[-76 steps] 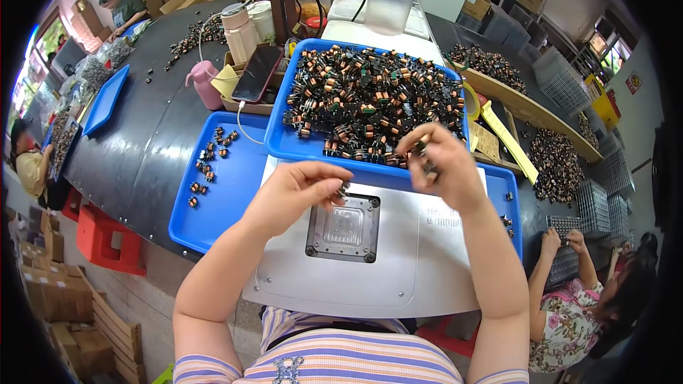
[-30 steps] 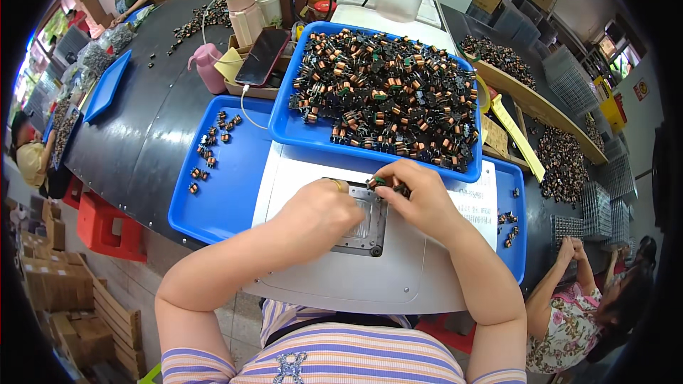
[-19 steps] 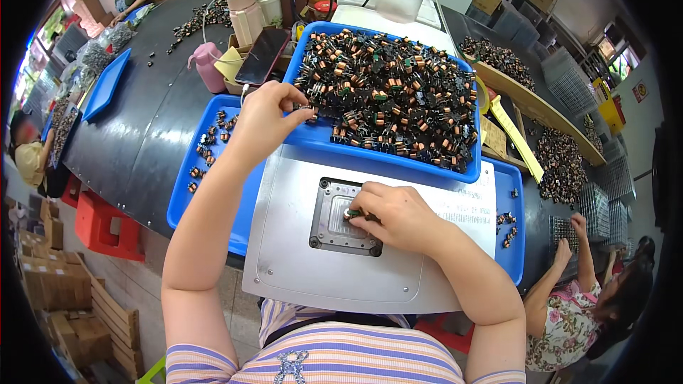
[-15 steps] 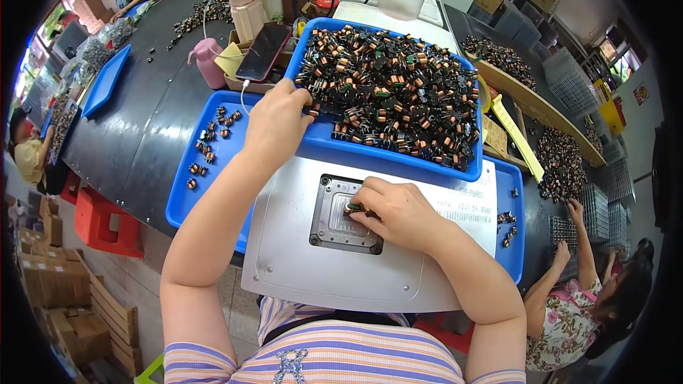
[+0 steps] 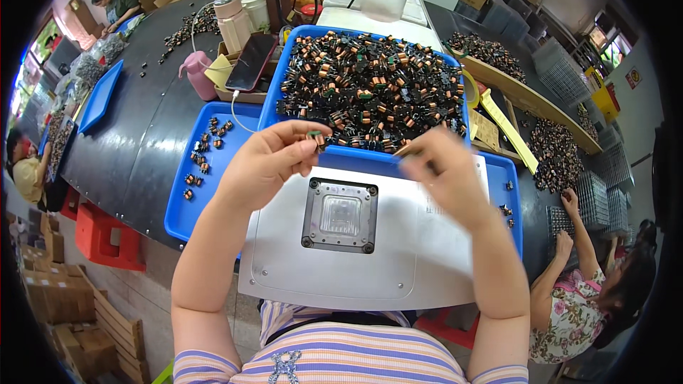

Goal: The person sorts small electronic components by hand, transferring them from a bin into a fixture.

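Observation:
My left hand (image 5: 269,163) pinches a small copper-wound coil (image 5: 315,139) with a black base and a bit of green, just in front of the big blue tray's near edge. Smeared by motion, my right hand (image 5: 447,178) is over the right part of the silver machine top; its fingers are bent, and whether they hold anything is unclear. Between and below both hands lies the square metal fixture (image 5: 340,215) with a clear ribbed window, set into the silver panel (image 5: 284,270). A heap of similar coils (image 5: 373,92) fills the large blue tray (image 5: 267,110).
Blue trays with a few coils flank the machine, left (image 5: 178,206) and right (image 5: 506,242). Behind the left tray are a phone (image 5: 252,62) and a pink bottle (image 5: 200,75). A yellow strip (image 5: 509,131) lies at right. A co-worker (image 5: 583,291) sits beyond.
My right hand has lifted off the fixture and moved right and up. My left hand has come down from the tray's corner, with a coil showing in its fingertips.

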Available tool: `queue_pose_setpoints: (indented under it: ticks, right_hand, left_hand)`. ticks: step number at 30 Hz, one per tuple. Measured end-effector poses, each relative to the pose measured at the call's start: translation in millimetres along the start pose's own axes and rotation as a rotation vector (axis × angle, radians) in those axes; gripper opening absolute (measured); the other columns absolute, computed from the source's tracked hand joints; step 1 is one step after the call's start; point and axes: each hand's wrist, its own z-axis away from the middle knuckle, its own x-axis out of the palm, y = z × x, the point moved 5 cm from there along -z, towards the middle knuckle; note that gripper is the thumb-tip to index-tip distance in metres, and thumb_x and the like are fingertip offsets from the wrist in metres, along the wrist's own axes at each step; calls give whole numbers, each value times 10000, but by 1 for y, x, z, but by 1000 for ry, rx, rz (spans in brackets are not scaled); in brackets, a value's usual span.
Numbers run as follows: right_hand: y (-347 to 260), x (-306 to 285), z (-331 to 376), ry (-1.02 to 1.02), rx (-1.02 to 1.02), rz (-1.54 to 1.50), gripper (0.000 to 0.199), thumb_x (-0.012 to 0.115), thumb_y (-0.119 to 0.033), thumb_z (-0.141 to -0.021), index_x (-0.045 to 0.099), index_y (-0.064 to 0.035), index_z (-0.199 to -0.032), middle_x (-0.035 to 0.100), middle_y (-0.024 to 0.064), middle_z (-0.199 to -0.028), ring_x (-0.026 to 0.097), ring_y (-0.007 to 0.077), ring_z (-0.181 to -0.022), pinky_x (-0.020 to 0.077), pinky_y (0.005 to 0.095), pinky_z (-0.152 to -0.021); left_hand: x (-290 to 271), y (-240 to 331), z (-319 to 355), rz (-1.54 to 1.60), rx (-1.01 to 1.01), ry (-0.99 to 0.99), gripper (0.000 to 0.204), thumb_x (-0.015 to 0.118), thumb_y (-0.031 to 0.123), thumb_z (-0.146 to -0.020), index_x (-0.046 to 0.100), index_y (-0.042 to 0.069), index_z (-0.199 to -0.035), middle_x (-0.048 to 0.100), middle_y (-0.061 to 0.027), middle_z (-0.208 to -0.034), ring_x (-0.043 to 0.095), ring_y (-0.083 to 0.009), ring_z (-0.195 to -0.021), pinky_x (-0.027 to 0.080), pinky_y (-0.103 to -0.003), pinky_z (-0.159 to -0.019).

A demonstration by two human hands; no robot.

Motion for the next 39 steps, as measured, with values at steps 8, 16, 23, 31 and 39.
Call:
queue_pose_setpoints:
  ticks: [8, 16, 23, 31, 39]
  right_hand:
    - [182, -117, 100, -332, 852, 789, 214, 659, -162, -744, 589, 13, -845, 621, 147, -763, 608, 300, -724, 476, 354, -666]
    - [97, -72, 20, 161, 292, 363, 196, 614, -104, -798, 578, 16, -949, 600, 129, -906, 593, 227, -807, 465, 316, -723]
    - [60, -13, -30, 184, 37, 481, 152, 637, -74, -778, 528, -3, -858, 531, 103, -781, 544, 228, -731, 447, 319, -647]
    - [40, -5, -10, 196, 340, -332, 104, 599, -42, -824, 510, -10, -867, 560, 52, -802, 585, 120, -686, 465, 231, -590]
    - [24, 34, 6, -157, 395, -630, 181, 549, -73, -862, 591, -1, -1023, 584, 27, -826, 533, 76, -720, 440, 206, -662]
  left_hand:
    - [2, -25, -2, 313, -15, 45, 269, 568, 55, -847, 555, 43, -1115, 596, -79, -922, 609, -171, -879, 495, -241, -655]
    - [10, -23, 1, 356, -45, 121, 283, 543, 65, -870, 510, 51, -1150, 579, -71, -869, 590, -160, -845, 496, -245, -616]
    - [12, -36, 4, -29, -173, 65, 169, 507, 62, -890, 519, 6, -1049, 586, -89, -882, 603, -131, -722, 502, -221, -644]
    - [39, -23, 10, -1177, 202, -198, 109, 652, 95, -741, 683, 61, -840, 667, -88, -796, 628, -221, -695, 489, -324, -660]
    - [59, -24, 12, -1528, 335, -386, 46, 611, 101, -697, 648, 75, -686, 617, -98, -671, 609, -279, -684, 483, -382, -633]
